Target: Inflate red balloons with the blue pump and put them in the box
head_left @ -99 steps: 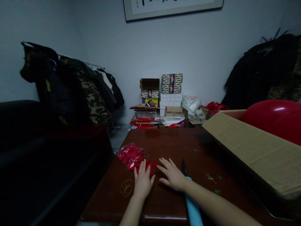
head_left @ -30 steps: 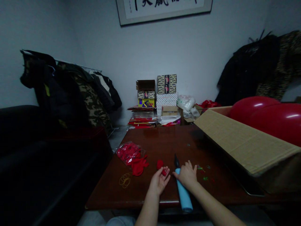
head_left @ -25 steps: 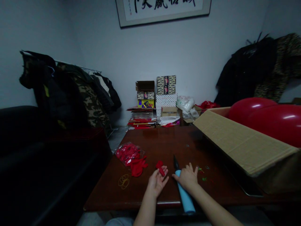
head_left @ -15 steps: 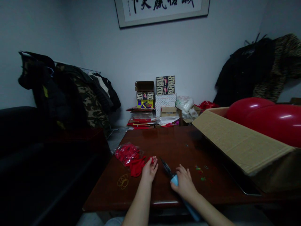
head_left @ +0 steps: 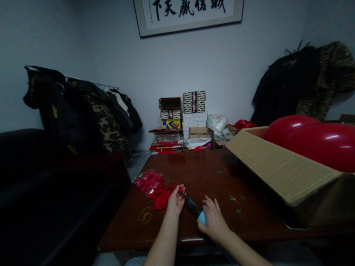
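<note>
My left hand (head_left: pixel 175 199) pinches a red balloon (head_left: pixel 180 190) between its fingers, over the near part of the table. My right hand (head_left: pixel 213 218) grips a light blue hand pump (head_left: pixel 202 218), which slants across from under the table edge. Its black nozzle (head_left: pixel 190 203) points at the balloon, and the tip is at my left fingers; whether it sits inside the balloon's neck I cannot tell. Just left of my left hand lie loose red balloons (head_left: pixel 160 199), against a clear plastic bag (head_left: pixel 149 181) of more red ones.
Yellow rubber bands (head_left: pixel 144 215) lie at the table's (head_left: pixel 194 166) front left. Small coloured scraps (head_left: pixel 238 211) are scattered to the right. A cardboard box (head_left: pixel 285 166) with big inflated red balloons (head_left: pixel 327 142) takes up the right side. Stacked boxes (head_left: pixel 194 125) stand beyond the far edge.
My right hand has brought the pump left and a little forward, so its nozzle now meets my left fingers. My left hand has barely moved.
</note>
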`<state>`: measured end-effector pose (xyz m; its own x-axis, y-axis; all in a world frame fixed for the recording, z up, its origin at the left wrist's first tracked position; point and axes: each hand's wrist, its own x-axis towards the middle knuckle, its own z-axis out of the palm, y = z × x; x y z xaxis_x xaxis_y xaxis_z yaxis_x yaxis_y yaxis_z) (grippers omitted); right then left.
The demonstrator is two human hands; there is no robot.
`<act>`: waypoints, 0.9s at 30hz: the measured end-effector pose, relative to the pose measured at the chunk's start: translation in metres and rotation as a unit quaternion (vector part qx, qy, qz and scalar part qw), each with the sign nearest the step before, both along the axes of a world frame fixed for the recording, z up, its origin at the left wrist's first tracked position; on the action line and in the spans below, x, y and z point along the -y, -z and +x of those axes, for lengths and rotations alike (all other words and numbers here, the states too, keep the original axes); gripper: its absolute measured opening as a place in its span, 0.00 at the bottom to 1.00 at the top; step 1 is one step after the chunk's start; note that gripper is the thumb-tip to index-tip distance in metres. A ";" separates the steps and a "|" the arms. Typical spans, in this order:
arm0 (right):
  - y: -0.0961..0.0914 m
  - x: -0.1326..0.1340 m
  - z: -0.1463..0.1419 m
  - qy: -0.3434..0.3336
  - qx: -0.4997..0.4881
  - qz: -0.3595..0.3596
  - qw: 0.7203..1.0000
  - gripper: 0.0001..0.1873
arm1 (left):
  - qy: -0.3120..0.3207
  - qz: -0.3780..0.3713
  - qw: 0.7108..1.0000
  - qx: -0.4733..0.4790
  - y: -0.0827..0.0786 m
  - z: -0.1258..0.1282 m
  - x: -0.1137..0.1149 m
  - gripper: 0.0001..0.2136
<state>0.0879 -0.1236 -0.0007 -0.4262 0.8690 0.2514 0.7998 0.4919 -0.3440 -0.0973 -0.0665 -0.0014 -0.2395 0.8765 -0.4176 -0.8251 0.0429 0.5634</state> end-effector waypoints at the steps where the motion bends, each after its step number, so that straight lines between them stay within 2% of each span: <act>1: 0.000 0.000 -0.001 0.003 -0.001 -0.003 1.000 0.24 | 0.003 0.001 1.000 -0.004 0.001 0.002 0.001 0.04; 9: 0.001 -0.005 -0.008 0.010 -0.014 -0.022 1.000 0.25 | 0.048 0.037 0.996 -0.068 0.010 0.020 0.010 0.07; 14: 0.006 -0.006 -0.006 0.023 -0.025 -0.052 0.998 0.24 | 0.103 0.057 0.992 -0.042 0.015 0.022 0.013 0.09; 18: 0.009 -0.005 -0.004 0.024 -0.028 -0.061 0.997 0.22 | 0.098 0.071 0.992 -0.036 0.019 0.024 0.016 0.09; 22: 0.009 -0.003 -0.004 0.029 -0.027 -0.056 0.998 0.24 | 0.095 0.038 0.992 -0.078 0.024 0.026 0.016 0.09; 27: 0.005 0.000 -0.004 0.035 -0.019 -0.042 0.998 0.24 | 0.083 0.028 0.994 -0.063 0.028 0.028 0.015 0.08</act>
